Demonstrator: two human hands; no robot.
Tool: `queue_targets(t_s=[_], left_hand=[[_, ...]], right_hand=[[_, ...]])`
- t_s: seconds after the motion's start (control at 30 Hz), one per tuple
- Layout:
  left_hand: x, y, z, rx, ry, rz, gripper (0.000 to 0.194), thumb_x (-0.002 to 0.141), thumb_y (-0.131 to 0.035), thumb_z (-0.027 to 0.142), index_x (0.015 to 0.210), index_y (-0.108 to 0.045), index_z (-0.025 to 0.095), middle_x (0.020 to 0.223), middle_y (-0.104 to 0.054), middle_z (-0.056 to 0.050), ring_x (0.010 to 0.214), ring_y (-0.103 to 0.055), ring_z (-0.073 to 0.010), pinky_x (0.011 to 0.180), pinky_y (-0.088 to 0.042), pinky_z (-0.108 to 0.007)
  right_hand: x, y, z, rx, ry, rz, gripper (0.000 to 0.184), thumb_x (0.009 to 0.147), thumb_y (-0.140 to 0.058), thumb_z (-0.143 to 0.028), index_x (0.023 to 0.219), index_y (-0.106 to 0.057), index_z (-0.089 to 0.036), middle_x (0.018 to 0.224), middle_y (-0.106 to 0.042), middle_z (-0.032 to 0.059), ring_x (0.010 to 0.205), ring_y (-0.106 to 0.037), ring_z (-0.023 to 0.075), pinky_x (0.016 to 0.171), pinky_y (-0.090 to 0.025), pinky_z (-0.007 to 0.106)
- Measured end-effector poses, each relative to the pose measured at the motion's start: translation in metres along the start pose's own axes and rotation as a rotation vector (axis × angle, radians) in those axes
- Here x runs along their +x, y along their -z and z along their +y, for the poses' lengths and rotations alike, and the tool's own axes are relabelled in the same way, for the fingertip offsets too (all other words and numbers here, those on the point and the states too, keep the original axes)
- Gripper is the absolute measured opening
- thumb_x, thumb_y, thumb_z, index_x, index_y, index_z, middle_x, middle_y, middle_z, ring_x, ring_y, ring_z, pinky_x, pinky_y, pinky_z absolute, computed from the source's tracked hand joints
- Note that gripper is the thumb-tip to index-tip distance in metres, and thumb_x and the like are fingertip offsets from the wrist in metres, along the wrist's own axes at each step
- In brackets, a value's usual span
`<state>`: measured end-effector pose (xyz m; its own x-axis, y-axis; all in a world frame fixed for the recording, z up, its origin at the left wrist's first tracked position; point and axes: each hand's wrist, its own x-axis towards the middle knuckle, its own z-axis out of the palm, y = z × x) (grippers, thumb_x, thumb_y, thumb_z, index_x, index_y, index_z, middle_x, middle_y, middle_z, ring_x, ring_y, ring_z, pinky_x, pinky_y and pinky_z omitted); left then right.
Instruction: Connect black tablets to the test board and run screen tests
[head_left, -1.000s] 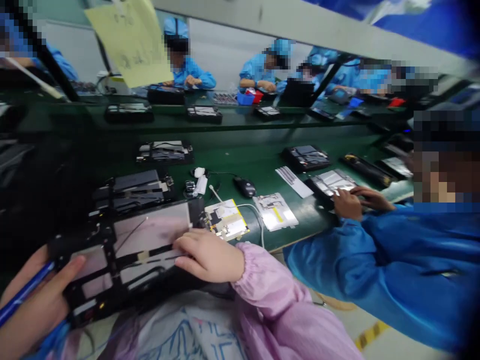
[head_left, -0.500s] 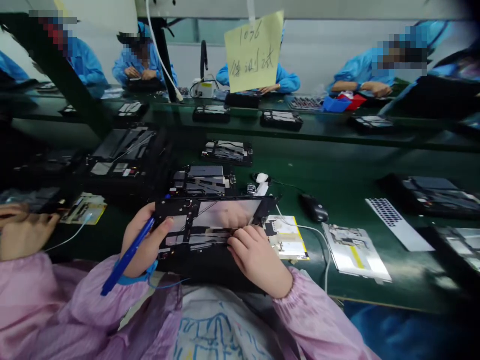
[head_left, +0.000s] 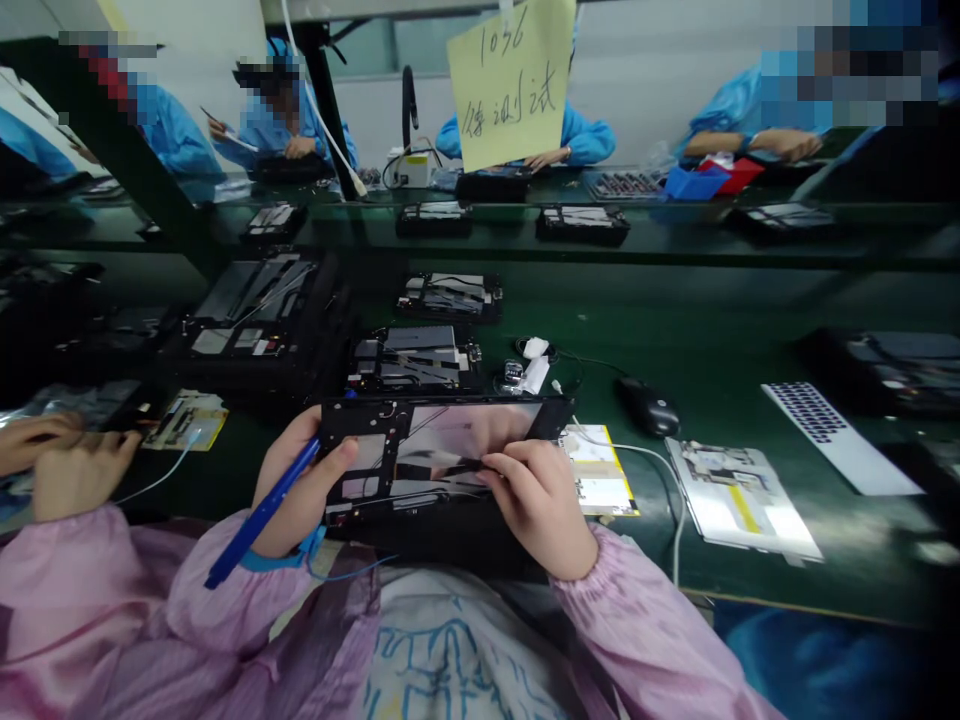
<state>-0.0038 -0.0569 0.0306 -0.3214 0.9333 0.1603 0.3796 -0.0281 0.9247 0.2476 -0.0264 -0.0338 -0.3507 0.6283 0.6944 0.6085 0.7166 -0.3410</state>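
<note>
L hand (head_left: 300,490) is closed round the left short edge of a black open-frame device chassis w/ glossy panels (head_left: 442,435), thumb on top, a blue ballpoint pen (head_left: 262,515) clamped in the same hand, tip pointing up toward the chassis. R hand (head_left: 540,505) is half curled, fingertips bunched on a thin dark strip (head_left: 442,465) across the panel; can't tell if they're actually pinching it.

Chassis sits right btwn both hands, long axis running roughly L-R across the body, slightly tilted, the far long edge just beyond the fingers. Can't tell what's under it.

Right of R hand, a white card w/ yellow edge (head_left: 600,475) lies just beside the chassis, w/ a white cable (head_left: 645,455) running past a black mouse (head_left: 649,407). Further right: a printed white sheet (head_left: 739,497) on the green desk (head_left: 720,350).

Risks: pen tip could scratch the panel if L hand rolls; a hard pull on the strip could tear it or jerk the chassis into the white card. L hand carrying pen + chassis = weaker grip, so a slip is possible.
</note>
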Motion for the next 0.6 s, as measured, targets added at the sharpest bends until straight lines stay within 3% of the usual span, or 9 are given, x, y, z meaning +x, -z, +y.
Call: queue_targets(t_s=[0.23,0.37,0.47,0.6], left_hand=[[0.006,-0.003,-0.004,-0.14,0.082,0.038,0.043,0.07,-0.068,0.043,0.106,-0.064,0.018,0.102,-0.07,-0.007,0.098,-0.065,-0.0262,0.088,-0.053,-0.038],[0.005,-0.002,-0.004,-0.082,0.037,0.056,0.039,0.071,-0.067,0.043,0.102,-0.064,0.02,0.1,-0.07,-0.005,0.097,-0.064,-0.0247,0.089,-0.052,-0.037],[0.001,0.002,-0.002,0.046,-0.051,0.108,0.035,0.071,-0.067,0.046,0.094,-0.065,0.021,0.091,-0.07,-0.002,0.088,-0.065,-0.0227,0.084,-0.053,-0.035],[-0.007,0.01,-0.001,0.243,-0.169,0.21,0.033,0.066,-0.067,0.052,0.081,-0.067,0.022,0.078,-0.069,-0.001,0.076,-0.065,-0.022,0.077,-0.053,-0.035]], right_hand=[[-0.002,0.014,-0.011,-0.024,-0.029,0.033,0.012,0.085,-0.057,-0.013,0.093,-0.059,-0.023,0.089,-0.064,0.0051,0.092,-0.054,0.0216,0.08,-0.038,0.04],[0.002,0.026,-0.012,0.195,0.085,-0.108,0.016,0.084,-0.048,-0.007,0.091,-0.053,-0.021,0.088,-0.066,0.0055,0.088,-0.058,0.0203,0.08,-0.044,0.039],[0.004,0.032,-0.007,0.298,0.155,-0.226,0.022,0.086,-0.041,-0.007,0.1,-0.053,-0.019,0.08,-0.066,0.0055,0.077,-0.06,0.0176,0.068,-0.049,0.033],[0.002,0.037,0.0,0.242,0.025,-0.335,0.025,0.089,-0.042,-0.013,0.108,-0.057,-0.017,0.08,-0.068,0.0069,0.073,-0.063,0.0178,0.063,-0.05,0.031]])
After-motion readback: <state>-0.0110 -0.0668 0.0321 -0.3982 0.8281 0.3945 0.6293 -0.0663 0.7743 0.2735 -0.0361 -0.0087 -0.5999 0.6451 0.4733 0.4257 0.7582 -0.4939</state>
